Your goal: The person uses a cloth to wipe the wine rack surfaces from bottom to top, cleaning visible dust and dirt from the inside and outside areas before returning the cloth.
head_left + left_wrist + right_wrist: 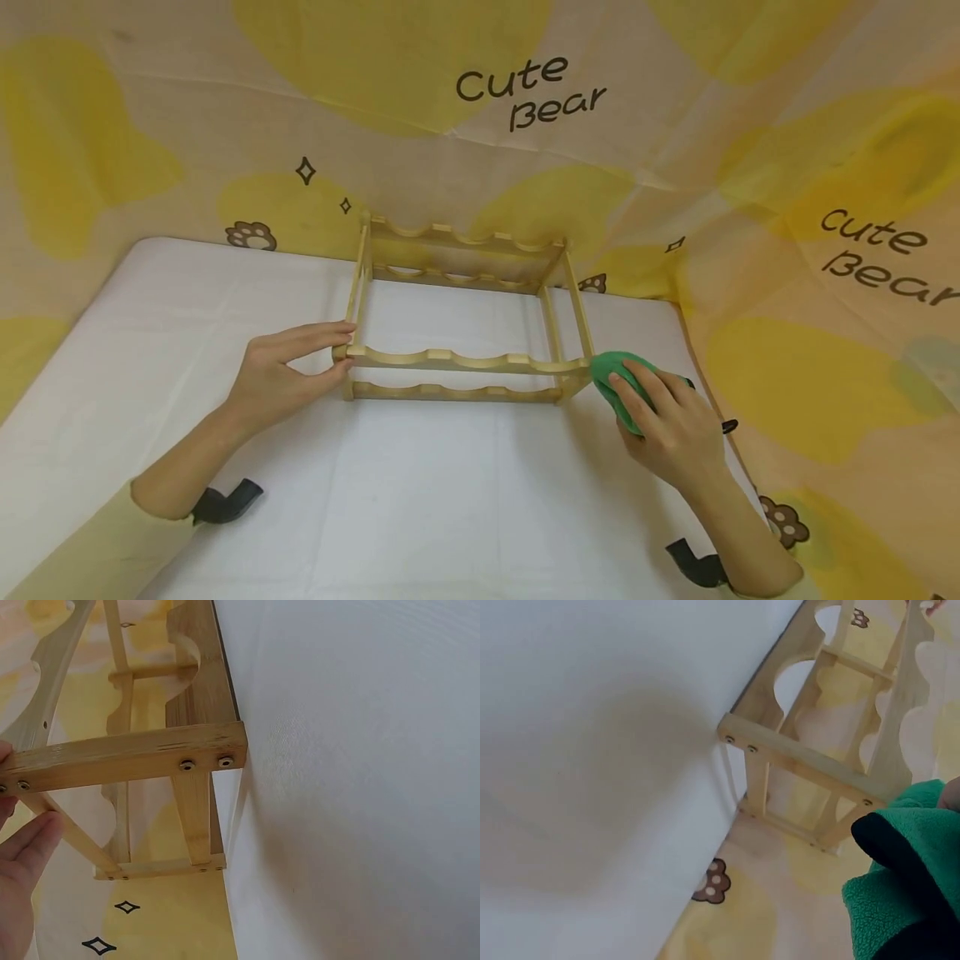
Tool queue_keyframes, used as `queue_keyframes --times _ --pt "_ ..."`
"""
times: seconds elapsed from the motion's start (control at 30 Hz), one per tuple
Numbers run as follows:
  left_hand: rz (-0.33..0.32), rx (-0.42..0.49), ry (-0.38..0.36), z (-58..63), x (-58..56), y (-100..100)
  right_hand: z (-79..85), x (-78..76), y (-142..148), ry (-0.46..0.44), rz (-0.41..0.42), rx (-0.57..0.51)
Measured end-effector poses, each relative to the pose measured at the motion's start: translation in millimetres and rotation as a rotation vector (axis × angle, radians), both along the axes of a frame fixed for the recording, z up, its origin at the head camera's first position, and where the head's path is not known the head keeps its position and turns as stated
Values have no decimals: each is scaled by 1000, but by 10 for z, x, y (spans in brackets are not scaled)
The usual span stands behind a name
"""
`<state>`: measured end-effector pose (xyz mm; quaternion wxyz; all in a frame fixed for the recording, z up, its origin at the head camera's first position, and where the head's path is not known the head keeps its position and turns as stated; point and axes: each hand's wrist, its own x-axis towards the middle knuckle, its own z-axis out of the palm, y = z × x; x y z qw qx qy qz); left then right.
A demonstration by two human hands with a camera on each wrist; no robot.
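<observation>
A light wooden rack (442, 360) with scalloped rails stands on the white table near its back edge. At its front left upper corner, my left hand (281, 371) grips the frame between thumb and fingers; the left wrist view shows fingertips (46, 829) against the wood beside a screwed post. My right hand (671, 421) holds a bunched green cloth (622, 387) against the rack's front right upper corner. Seen from the right wrist, the folded cloth (900, 900) with its dark edging overlaps the end of the corner post (802, 759).
White cloth covers the table (435, 492). Behind it and along the right side hangs a yellow patterned curtain (420, 108) with "Cute Bear" lettering, close to the rack's back. Black curved pieces (228, 502) stick out at both wrists.
</observation>
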<state>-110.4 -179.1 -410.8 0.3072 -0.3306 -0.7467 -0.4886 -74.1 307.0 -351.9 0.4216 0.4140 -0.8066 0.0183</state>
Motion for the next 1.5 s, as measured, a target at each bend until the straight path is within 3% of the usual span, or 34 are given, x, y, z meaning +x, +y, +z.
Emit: queue_keyframes --times 0.2,0.53,0.87,1.1,1.37,1.5 --pt "-20 26 -18 6 -10 -1 41 15 60 25 11 -33" --pt "-33 42 -42 19 -15 -46 48 38 215 15 -49 -59" --pt "-126 101 -247 93 -49 -137 36 29 248 6 -54 -78" --pt "-156 177 -311 110 -194 -160 27 31 266 6 -65 -88" --pt "-54 144 -402 193 -402 -170 -19 32 315 -8 -65 -89" --pt "-67 171 -490 236 -504 -179 -45 33 350 -23 -73 -84"
